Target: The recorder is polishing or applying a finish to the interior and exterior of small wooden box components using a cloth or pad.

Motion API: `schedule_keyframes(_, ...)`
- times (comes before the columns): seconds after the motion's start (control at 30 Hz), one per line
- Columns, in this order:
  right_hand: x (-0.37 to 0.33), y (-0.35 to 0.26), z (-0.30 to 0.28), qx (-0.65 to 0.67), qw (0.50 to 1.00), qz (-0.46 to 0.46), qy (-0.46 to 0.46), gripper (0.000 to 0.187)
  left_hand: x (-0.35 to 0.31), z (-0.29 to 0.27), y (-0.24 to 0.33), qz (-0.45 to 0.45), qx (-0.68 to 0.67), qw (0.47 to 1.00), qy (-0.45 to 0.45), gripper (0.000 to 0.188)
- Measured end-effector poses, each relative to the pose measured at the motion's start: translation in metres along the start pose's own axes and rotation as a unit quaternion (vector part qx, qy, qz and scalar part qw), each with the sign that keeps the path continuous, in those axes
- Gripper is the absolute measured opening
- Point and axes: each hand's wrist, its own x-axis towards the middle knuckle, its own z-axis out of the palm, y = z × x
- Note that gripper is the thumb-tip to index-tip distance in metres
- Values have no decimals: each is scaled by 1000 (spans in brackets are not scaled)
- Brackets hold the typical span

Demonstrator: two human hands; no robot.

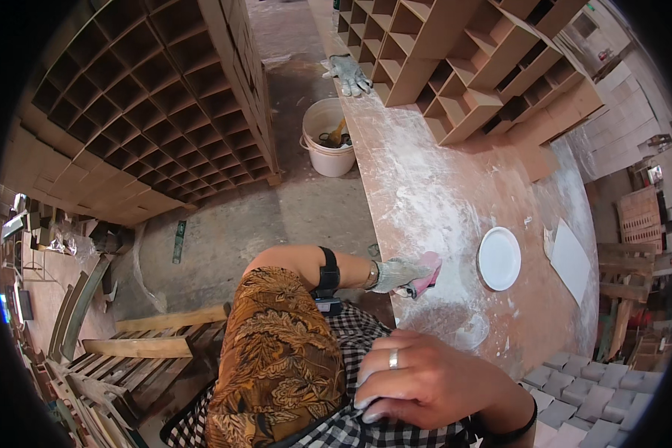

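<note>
My left hand [396, 276] wears a grey knit glove and reaches over the near left edge of the dusty table [444, 201]. Its fingers are closed around a soft-looking pink piece [427, 273], whose kind I cannot make out. Close to my body, over a black-and-white checked apron [358, 321], is my bare right hand [414, 377], with a ring on one finger. Its whitened fingers curl inward against the cloth, and what they hold, if anything, is hidden. A round white plate-like lid [499, 258] lies on the table, to the right of the pink piece.
Beyond the table's left edge stands a white bucket [330, 160] with a brush inside. Another grey glove [348, 75] lies at the far table edge. Cardboard dividers [455, 82] stand behind; more are stacked left [157, 97]. White boxes [575, 392] sit near right, a wooden pallet [138, 348] lower left.
</note>
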Motion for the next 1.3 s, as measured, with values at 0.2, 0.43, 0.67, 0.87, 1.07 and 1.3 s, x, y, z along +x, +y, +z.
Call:
schedule_keyframes(0.2,17,-40,-15,-74,930,96,348,9,-3,-18,-13,-43,76,995,-46,37)
schedule_keyframes(0.43,85,-59,19,189,946,-71,253,10,12,-33,-18,-130,91,985,-65,40)
schedule_keyframes(0.67,90,-61,35,-23,987,-73,141,9,-20,-24,2,-167,179,969,24,33)
schedule_keyframes(0.87,87,-66,35,-145,968,-108,176,10,-14,-37,-18,-154,133,979,12,32)
schedule_keyframes(1.07,97,-55,15,-376,842,-62,382,22,-11,-46,-24,-185,103,977,34,22)
schedule_keyframes(1.3,83,-54,26,-83,972,-147,164,17,-13,-36,-18,-192,130,972,32,25)
